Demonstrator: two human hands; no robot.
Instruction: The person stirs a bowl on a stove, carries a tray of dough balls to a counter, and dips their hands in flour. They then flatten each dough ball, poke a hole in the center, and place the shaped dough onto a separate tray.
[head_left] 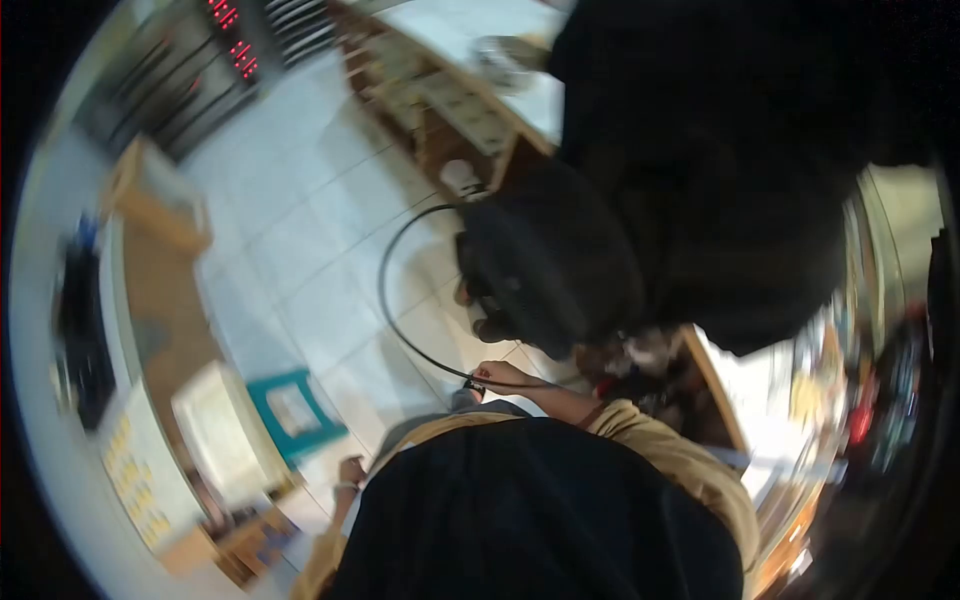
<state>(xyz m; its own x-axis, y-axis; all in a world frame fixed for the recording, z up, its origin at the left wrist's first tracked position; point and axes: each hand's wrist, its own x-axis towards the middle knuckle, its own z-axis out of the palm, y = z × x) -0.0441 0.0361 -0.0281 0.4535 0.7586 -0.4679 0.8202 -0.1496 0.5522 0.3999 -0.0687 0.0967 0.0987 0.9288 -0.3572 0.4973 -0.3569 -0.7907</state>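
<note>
My right hand [495, 374] is in front of my body at the lower middle, its fingers curled closed; what they hold, if anything, I cannot make out. A thin black cable [382, 285] loops out over the floor and back across this hand; whether the fingers grip it is not clear. A small dark item [474, 386] shows just below the fingertips. My left hand [350, 472] hangs low at my left side, blurred, with fingers apart and nothing visible in them. A light band circles that wrist. Close to it is a teal plastic stool [297, 413].
A person in black clothing [700, 180] stands close in front of me. A wooden counter with shelves [465, 110] runs behind them, and a cluttered table [740, 385] is at right. On the left are a cream container [225, 432] and a wooden-sided bench [160, 300]. Pale tiles [310, 240] cover the floor.
</note>
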